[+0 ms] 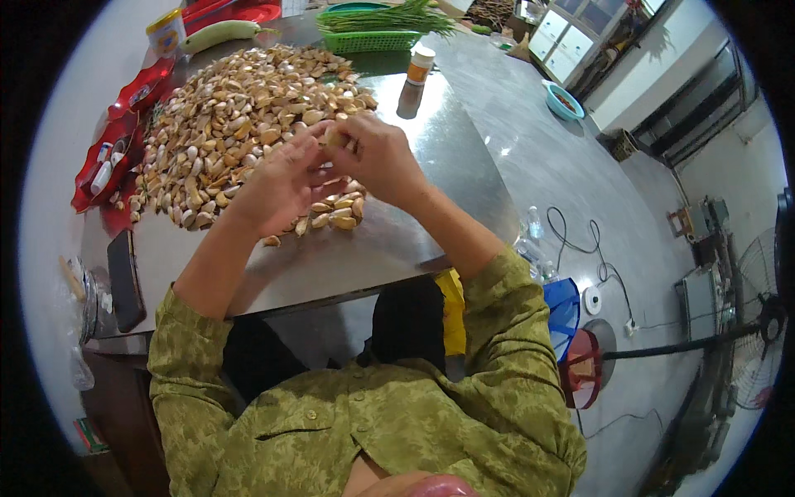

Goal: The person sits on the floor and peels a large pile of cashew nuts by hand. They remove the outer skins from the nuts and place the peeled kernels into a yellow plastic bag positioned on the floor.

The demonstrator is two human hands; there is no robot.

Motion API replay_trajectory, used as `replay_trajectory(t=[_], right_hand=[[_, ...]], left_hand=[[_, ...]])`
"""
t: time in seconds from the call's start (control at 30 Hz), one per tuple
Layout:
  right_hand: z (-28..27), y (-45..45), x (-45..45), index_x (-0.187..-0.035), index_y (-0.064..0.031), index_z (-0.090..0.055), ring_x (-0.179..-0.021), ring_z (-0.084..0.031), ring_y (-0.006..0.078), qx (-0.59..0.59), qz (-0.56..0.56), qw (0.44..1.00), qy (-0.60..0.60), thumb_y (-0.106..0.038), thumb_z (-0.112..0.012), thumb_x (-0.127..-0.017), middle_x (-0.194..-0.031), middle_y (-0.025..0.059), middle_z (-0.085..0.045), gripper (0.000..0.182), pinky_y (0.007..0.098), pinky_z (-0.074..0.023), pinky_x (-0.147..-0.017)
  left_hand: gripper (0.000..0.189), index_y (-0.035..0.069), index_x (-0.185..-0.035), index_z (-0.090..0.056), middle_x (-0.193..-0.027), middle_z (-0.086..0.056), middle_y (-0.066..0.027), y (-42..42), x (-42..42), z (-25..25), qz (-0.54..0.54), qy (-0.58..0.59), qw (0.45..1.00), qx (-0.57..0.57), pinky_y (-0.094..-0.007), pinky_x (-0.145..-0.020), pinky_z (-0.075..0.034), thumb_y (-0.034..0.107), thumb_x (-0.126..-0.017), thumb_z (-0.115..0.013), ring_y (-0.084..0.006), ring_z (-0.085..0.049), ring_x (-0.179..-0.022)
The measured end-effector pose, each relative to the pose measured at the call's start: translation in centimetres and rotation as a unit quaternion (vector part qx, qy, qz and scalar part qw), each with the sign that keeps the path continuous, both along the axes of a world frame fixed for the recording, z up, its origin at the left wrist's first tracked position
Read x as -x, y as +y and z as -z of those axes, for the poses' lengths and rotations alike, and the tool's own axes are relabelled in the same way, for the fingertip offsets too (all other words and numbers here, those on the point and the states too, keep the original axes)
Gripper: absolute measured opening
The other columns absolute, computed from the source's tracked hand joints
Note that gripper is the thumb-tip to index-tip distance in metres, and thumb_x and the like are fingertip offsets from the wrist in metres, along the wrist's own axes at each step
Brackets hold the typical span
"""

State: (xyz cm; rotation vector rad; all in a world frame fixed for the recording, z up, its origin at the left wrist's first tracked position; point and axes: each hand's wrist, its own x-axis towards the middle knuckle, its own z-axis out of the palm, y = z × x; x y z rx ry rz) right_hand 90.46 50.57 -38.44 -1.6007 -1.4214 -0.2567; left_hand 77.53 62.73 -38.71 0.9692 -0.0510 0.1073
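A broad heap of unpeeled garlic cloves point(248, 118) covers much of a metal-topped table point(410, 242). Over the heap's near right side my two hands meet. My right hand point(382, 158) pinches what looks like a garlic clove point(335, 136) between thumb and fingers. Close against it, my left hand point(282, 183) has its fingers bent and partly spread; whether they also grip the clove is hard to see. Below my hands lies a small group of cloves point(341, 211) at the heap's near edge. One single clove point(271, 241) rests beside my left wrist.
A smartphone point(126, 279) lies near the table's left edge, below a red scalloped tray point(102, 171) of small items. At the back are a pale gourd point(220, 36), a green basket point(372, 42) of green stalks and a white-capped bottle point(420, 65). A fan point(761, 317) stands right.
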Motion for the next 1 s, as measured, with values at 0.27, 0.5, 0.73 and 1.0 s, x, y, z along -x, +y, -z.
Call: replay_trajectory(t=[0.27, 0.5, 0.73, 1.0], right_hand=[[0.0, -14.6, -2.2, -0.093, -0.0042, -0.064, -0.058, -0.052, 0.0079, 0.003, 0.041, 0.967, 0.251, -0.028, -0.061, -0.085, -0.068, 0.0, -0.056, 0.025, 0.0213, -0.0447, -0.052], [5.3, -27.1, -2.7, -0.086, -0.0036, -0.061, -0.054, -0.048, 0.0073, 0.144, 0.241, 0.875, 0.395, -0.028, -0.06, -0.084, -0.066, -0.0001, -0.053, 0.025, 0.02, -0.0373, -0.049], [18.0, -33.4, -4.2, -0.09, 0.0004, -0.063, -0.077, -0.061, 0.0308, 0.463, 0.288, 0.807, 0.225, -0.029, -0.06, -0.082, -0.085, 0.0152, -0.064, 0.031, 0.0374, -0.048, -0.072], [7.9, -30.0, -4.9, -0.084, 0.0012, -0.062, -0.055, -0.053, 0.0115, 0.304, 0.389, 0.857, 0.148, -0.022, -0.055, -0.088, -0.064, 0.0066, -0.057, 0.024, 0.0279, -0.0429, -0.053]], left_hand=[[0.042, 0.0, -0.123, -0.046, -0.119, -0.055, -0.0149, 4.0, -0.3, 1.3, -0.04, -0.019, 0.993, -0.113, -0.0341, -0.093, -0.044, 0.031, -0.094, -0.045, -0.0236, -0.055, -0.108], [0.042, 0.001, -0.125, -0.046, -0.121, -0.055, -0.0112, 5.5, -0.8, 2.4, -0.008, 0.024, 0.993, -0.115, -0.0296, -0.094, -0.041, 0.029, -0.093, -0.047, -0.0201, -0.052, -0.113], [0.038, 0.001, -0.121, -0.049, -0.116, -0.058, -0.0115, 5.8, -0.7, 2.5, -0.042, -0.011, 0.992, -0.12, -0.0306, -0.088, -0.047, 0.024, -0.091, -0.053, -0.0207, -0.057, -0.105], [0.027, 0.004, -0.111, -0.058, -0.103, -0.063, -0.0076, 5.3, 0.1, 1.7, -0.131, 0.023, 0.98, -0.149, -0.0275, -0.081, -0.049, 0.021, -0.092, -0.052, -0.0158, -0.06, -0.093]])
